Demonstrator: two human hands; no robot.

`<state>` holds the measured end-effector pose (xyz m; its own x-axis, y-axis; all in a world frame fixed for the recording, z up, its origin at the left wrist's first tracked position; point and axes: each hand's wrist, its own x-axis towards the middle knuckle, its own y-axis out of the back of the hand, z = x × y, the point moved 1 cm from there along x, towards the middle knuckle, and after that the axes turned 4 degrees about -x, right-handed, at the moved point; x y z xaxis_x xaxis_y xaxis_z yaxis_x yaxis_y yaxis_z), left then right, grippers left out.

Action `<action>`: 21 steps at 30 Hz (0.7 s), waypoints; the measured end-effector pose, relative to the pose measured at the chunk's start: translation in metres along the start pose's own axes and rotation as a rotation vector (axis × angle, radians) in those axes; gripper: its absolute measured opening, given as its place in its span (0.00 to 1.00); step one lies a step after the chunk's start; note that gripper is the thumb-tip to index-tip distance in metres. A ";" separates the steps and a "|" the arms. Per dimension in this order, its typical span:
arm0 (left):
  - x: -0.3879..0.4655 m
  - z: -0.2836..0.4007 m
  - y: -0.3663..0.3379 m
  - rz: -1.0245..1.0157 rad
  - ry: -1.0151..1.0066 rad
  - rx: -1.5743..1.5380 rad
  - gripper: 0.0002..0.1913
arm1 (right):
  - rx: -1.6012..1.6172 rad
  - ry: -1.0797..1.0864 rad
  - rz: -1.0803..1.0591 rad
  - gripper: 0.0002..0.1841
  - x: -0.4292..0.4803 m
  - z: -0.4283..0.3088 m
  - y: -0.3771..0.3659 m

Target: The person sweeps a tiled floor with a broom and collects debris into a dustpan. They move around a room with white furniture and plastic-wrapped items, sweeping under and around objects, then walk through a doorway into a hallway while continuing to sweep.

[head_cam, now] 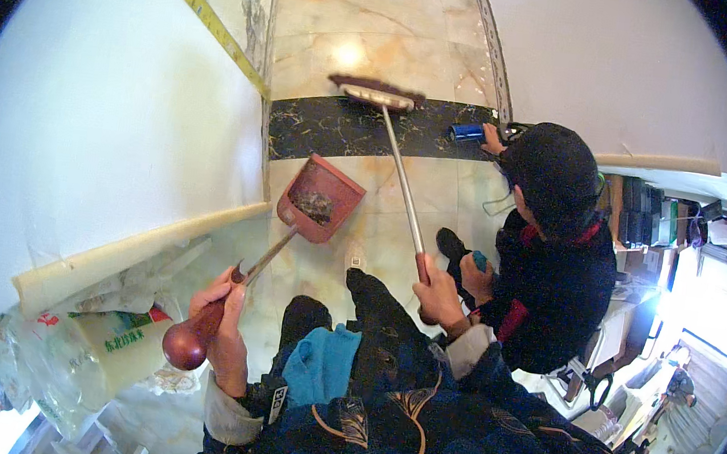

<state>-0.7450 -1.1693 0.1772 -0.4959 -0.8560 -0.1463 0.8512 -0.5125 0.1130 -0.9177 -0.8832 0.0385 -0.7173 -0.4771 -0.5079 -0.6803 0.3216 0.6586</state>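
Observation:
My left hand (pixel 224 325) is closed round the red-brown handle of a long-handled dustpan (pixel 339 207). Dark debris lies in the reddish pan, which is over the pale marble-look floor. In my right hand (pixel 442 295) is the lower end of a broom's metal pole (pixel 403 174). The broom head (pixel 378 94), with dark bristles, is over the far edge of a black veined floor strip (pixel 314 128). A turquoise cloth (pixel 322 365) lies against my clothing at the waist.
A co-worker in a dark cap (pixel 551 174) crouches close on my right, one hand by a blue cylindrical object (pixel 467 133). White walls flank the passage. Plastic bags (pixel 86 357) lie at lower left; a shelf with dark boxes (pixel 637 214) stands at right.

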 end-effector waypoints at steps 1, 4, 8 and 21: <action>0.006 0.003 -0.006 -0.009 -0.013 0.017 0.08 | 0.038 -0.012 -0.036 0.24 -0.010 0.003 0.005; 0.023 0.010 -0.021 -0.012 -0.025 0.039 0.08 | -0.031 -0.015 -0.030 0.25 -0.028 0.011 0.015; 0.050 0.015 -0.036 -0.029 -0.047 0.051 0.09 | 0.022 0.006 0.024 0.21 0.003 0.010 0.020; 0.132 0.017 -0.039 -0.083 -0.057 -0.090 0.09 | 0.163 -0.126 -0.025 0.17 0.156 -0.069 0.033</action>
<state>-0.8466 -1.2632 0.1704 -0.5716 -0.8149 -0.0955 0.8178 -0.5753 0.0140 -1.0414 -1.0033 0.0188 -0.7058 -0.3838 -0.5954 -0.7064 0.4436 0.5515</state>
